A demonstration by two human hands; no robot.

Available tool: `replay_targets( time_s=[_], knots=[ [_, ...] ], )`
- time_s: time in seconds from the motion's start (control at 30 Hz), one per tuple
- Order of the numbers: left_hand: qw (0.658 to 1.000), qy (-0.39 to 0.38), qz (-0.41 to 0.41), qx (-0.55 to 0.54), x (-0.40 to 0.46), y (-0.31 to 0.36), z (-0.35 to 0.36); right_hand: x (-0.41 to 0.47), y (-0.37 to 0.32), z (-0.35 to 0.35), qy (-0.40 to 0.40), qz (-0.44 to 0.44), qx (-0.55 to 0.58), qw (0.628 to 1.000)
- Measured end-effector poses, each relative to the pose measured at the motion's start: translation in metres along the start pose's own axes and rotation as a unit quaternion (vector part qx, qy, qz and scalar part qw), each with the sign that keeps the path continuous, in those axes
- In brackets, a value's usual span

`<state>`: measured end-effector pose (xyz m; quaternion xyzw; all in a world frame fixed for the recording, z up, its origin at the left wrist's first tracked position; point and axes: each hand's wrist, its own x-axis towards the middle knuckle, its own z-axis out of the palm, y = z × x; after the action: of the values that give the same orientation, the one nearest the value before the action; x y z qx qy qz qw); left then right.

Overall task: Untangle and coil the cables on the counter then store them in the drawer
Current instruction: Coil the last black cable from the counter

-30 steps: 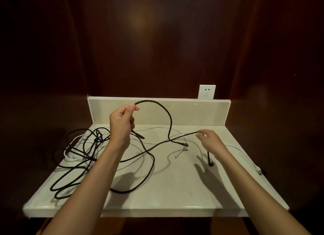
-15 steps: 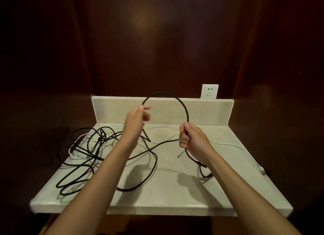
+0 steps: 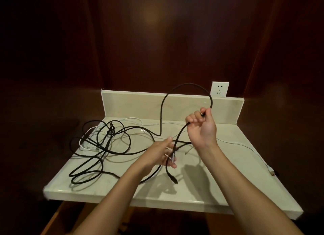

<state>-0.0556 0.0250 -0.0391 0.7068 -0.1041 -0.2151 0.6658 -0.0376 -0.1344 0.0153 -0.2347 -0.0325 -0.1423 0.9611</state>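
The right hand [image 3: 201,127] is up high, with its fingers curled tight. The left hand [image 3: 160,153] is lower, with its fingers out straight.

The right hand [image 3: 201,127] is lifting higher now, gripping the black cable [image 3: 162,115]. The left hand [image 3: 160,154] is letting go, dropping below the right and opening toward the hanging strand.

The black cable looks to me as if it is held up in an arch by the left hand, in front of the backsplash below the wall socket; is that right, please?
Not quite: the head view shows the right hand gripping the black cable and holding up the arch, not the left. The left hand is lower, over the counter by the hanging strand. The arch does stand before the backsplash, below the wall socket.
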Motion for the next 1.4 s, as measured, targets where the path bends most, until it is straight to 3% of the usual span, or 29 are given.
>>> replay_targets(
  time_s=[0.1, 0.2, 0.33, 0.5, 0.57, 0.67, 0.8, 0.83, 0.93, 1.0, 1.07, 1.13, 1.23, 1.4],
  knots=[
    [0.999, -0.029, 0.046, -0.006, -0.01, -0.004, -0.007, 0.003, 0.0, -0.006, 0.038, 0.01, -0.04, 0.998],
    [0.997, 0.022, 0.068, -0.026, -0.012, -0.003, -0.016, 0.004, 0.0, -0.017, 0.063, 0.027, -0.23, 0.971],
    [0.995, 0.072, 0.075, 0.014, -0.011, -0.005, -0.027, -0.002, 0.008, -0.033, 0.022, 0.062, -0.47, 0.88],
    [0.989, 0.124, 0.079, -0.027, -0.009, -0.007, -0.025, -0.024, 0.02, -0.042, -0.112, 0.06, -0.727, 0.675],
    [0.98, 0.168, 0.1, -0.036, -0.009, -0.003, -0.03, -0.025, 0.017, -0.051, -0.111, 0.0, -0.765, 0.634],
    [0.974, 0.196, 0.098, -0.055, -0.014, 0.006, -0.044, -0.016, 0.001, -0.066, -0.065, -0.035, -0.778, 0.624],
    [0.978, 0.202, 0.047, 0.019, -0.018, 0.014, -0.055, 0.004, -0.02, -0.087, 0.041, -0.092, -0.846, 0.524],
    [0.981, 0.188, 0.036, 0.03, -0.019, 0.014, -0.054, 0.005, -0.023, -0.088, 0.056, -0.106, -0.841, 0.528],
    [0.986, 0.135, 0.043, 0.092, -0.022, 0.011, -0.05, -0.005, -0.021, -0.073, 0.073, -0.195, -0.737, 0.643],
    [0.985, 0.105, 0.063, 0.119, -0.022, 0.007, -0.045, -0.018, -0.017, -0.054, 0.066, -0.29, -0.678, 0.672],
    [0.985, 0.09, 0.076, 0.123, -0.02, 0.005, -0.04, -0.031, -0.012, -0.037, -0.002, -0.372, -0.666, 0.647],
    [0.988, 0.071, 0.084, 0.107, -0.022, 0.005, -0.035, -0.039, -0.006, -0.029, -0.121, -0.397, -0.685, 0.599],
    [0.992, 0.03, 0.104, 0.057, -0.027, 0.005, -0.03, -0.044, 0.006, -0.029, -0.231, -0.304, -0.728, 0.569],
    [0.994, -0.035, 0.104, 0.01, -0.038, 0.003, -0.032, -0.04, 0.009, -0.041, -0.242, -0.18, -0.771, 0.56]
  ],
)
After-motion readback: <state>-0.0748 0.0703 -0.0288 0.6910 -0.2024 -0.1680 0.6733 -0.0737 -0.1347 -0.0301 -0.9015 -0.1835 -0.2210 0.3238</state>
